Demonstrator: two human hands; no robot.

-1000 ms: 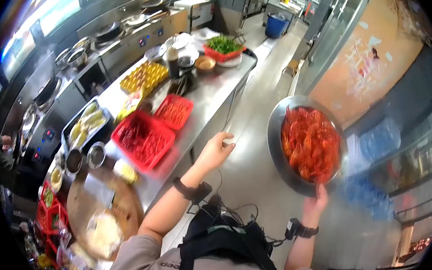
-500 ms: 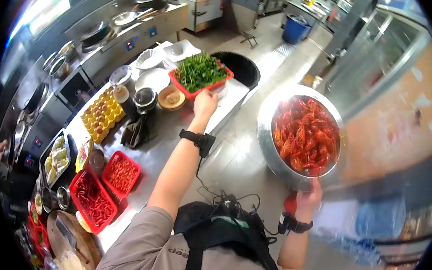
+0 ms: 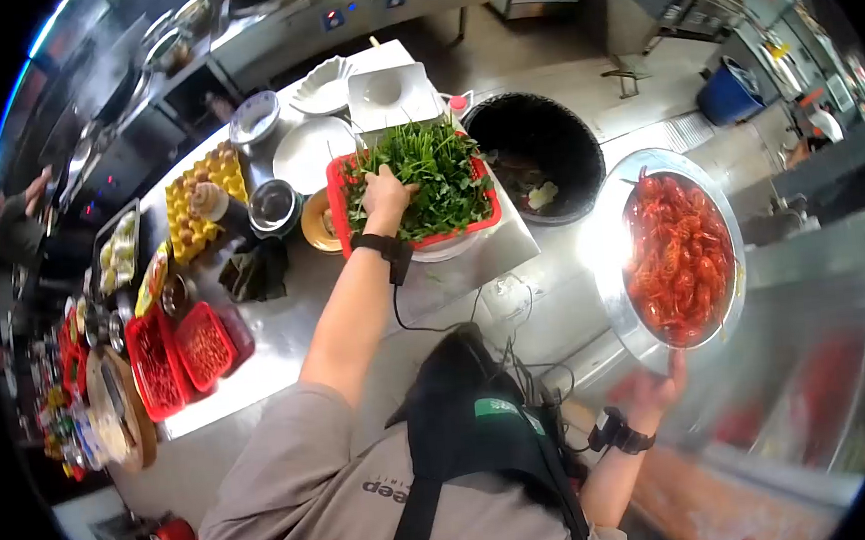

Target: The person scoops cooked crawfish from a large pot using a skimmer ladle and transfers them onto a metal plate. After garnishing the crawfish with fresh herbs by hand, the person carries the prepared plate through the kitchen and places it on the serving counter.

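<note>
My left hand (image 3: pixel 385 199) is in the leafy green herbs, which look like cilantro (image 3: pixel 435 159), with its fingers curled into the stems. The herbs fill a red plastic basket (image 3: pixel 335 192) at the table's corner. My right hand (image 3: pixel 664 386), partly blurred, holds the near rim of a wide metal bowl (image 3: pixel 609 288) from below. Red cooked crayfish (image 3: pixel 680 253) fill the bowl, which is off to the right of the table, over the floor. Most of the right fingers are hidden under the bowl.
On the steel table (image 3: pixel 296 330) are a white plate (image 3: pixel 312 153), an egg tray (image 3: pixel 187 202) and red baskets of chillies (image 3: pixel 156 365). A black bin (image 3: pixel 580 159) stands beyond the table's corner. Another person's arm (image 3: pixel 32 203) shows at the far left, near the stoves.
My left hand has gone from the near rim of the red basket into the herbs. The bowl of crayfish has shifted right in view with my right hand, as the camera view turned.
</note>
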